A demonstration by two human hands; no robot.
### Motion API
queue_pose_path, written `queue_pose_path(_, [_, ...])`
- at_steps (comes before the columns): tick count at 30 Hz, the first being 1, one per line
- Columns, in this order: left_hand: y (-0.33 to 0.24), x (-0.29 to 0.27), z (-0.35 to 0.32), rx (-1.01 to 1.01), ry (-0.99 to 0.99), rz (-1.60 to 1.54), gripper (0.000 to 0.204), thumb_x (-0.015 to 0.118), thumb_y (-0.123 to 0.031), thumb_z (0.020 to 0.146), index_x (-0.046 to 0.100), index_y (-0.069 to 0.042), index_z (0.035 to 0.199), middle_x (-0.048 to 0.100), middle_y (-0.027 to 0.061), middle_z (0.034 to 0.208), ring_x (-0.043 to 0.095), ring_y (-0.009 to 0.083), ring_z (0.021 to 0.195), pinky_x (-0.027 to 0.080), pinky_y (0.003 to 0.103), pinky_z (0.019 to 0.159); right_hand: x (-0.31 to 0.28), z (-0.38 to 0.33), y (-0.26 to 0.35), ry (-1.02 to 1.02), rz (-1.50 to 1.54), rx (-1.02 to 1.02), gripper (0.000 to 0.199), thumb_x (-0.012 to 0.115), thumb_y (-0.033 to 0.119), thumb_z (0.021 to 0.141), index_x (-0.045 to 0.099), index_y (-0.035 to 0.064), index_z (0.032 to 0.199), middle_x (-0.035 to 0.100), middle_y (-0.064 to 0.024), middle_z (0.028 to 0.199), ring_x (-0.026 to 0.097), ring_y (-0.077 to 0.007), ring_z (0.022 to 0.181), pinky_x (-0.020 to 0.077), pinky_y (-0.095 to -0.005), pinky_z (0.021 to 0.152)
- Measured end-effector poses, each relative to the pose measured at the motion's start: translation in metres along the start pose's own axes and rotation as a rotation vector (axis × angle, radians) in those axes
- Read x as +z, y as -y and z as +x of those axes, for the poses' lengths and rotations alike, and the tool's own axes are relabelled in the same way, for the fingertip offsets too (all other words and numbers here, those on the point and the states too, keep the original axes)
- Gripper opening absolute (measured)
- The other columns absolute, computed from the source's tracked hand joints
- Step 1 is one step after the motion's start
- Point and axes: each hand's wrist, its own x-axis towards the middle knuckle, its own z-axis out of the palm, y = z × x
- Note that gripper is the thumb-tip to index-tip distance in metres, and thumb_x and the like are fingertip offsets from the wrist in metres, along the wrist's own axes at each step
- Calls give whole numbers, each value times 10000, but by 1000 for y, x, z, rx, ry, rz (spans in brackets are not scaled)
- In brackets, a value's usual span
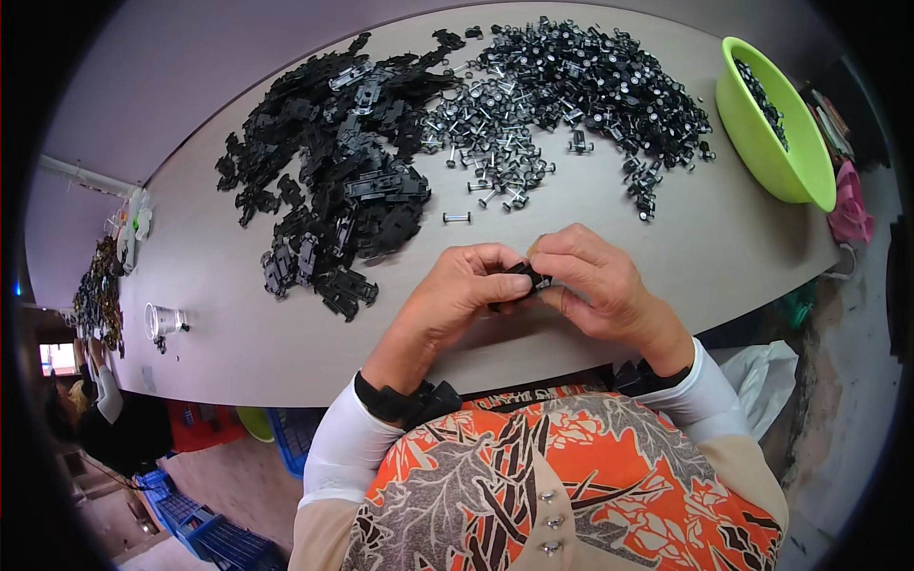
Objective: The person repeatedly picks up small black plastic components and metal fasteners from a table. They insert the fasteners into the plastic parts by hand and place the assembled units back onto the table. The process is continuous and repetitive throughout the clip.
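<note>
In front of my body, a small black toy car chassis (539, 280) is held between both hands. My left hand (466, 287) grips it, with the thumb across its top. My right hand (600, 285) pinches at its right end; a small shiny bit shows there, and the fingers hide whether a separate part is in them. Just beyond my hands lies a single wheel axle (457, 218), a metal rod with a black wheel at each end. A big heap of black chassis (381, 186) spreads to the left, and a pile of wheel axles (590, 71) covers the far right.
A lime green basin (809, 152) with more dark parts stands at the table's right edge. A clear plastic cup (164, 322) sits on the left. Farther left, another person's arms (105, 385) reach toward another pile (98, 290). Blue crates (205, 523) stand below at left.
</note>
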Motion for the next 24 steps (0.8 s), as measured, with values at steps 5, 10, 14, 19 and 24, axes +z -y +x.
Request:
queue_pose_path(5, [-8,0,-1,-145,48,-41,160,697,-152,836,621,-21,888,666,95,771,587,83,569,437,174,492,-2,-7,3,27,19,20,467,701,-80,594,602,44,1032,601,-80,943,585,-273,813,497,-351,667])
queue_pose_path(10, [1,0,2,-113,101,-3,132,675,-146,858,619,-29,833,660,93,707,540,66,494,381,168,430,4,-15,2,27,93,12,509,705,-77,592,609,52,1074,599,-82,911,592,-261,797,498,-344,651])
queue_pose_path(14, [3,0,1,-114,134,26,124,669,-135,859,620,-23,838,660,89,706,543,66,500,392,174,437,12,-18,7,-14,117,35,517,708,-71,597,609,50,1089,600,-88,912,598,-264,781,497,-342,646])
queue_pose_path(19, [0,4,0,-125,73,131,133,656,-132,867,628,-2,866,664,92,730,573,83,526,430,185,456,-6,-7,13,67,300,234,411,743,6,671,596,19,1054,603,-111,914,611,-271,789,502,-340,676])
queue_pose_path(24, [1,2,1,-84,-12,88,164,638,-137,878,634,14,943,668,102,789,601,110,550,465,202,472,-45,22,-48,-23,-251,361,201,628,14,759,590,23,956,595,-105,913,625,-269,809,505,-363,685])
